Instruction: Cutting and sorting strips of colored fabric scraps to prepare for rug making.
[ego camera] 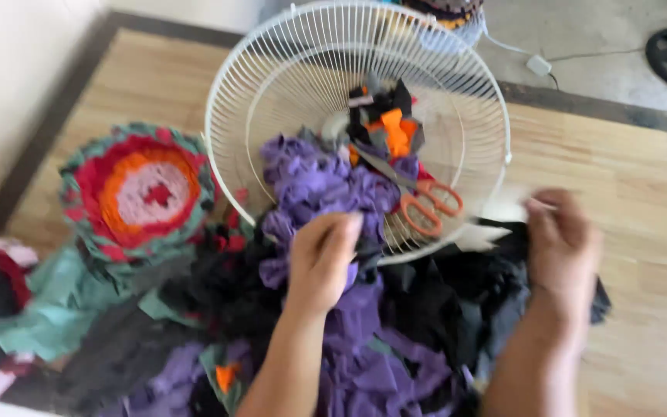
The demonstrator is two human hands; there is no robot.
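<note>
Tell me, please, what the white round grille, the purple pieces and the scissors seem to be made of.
The white grille looks like thin metal wire with a glossy white coating: fine, evenly spaced spokes and rings. The purple pieces look like soft matte cloth scraps; they fold and bunch. The scissors seem to have grey metal blades and smooth orange handles, probably plastic. Blur leaves the finishes uncertain.

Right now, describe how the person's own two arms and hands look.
Both forearms are bare up to the bottom edge of the picture, with no sleeves showing. The left hand and the right hand wear no gloves. No watch, bracelet or ring can be made out, though the picture is blurred, so small details may be missed.
</note>
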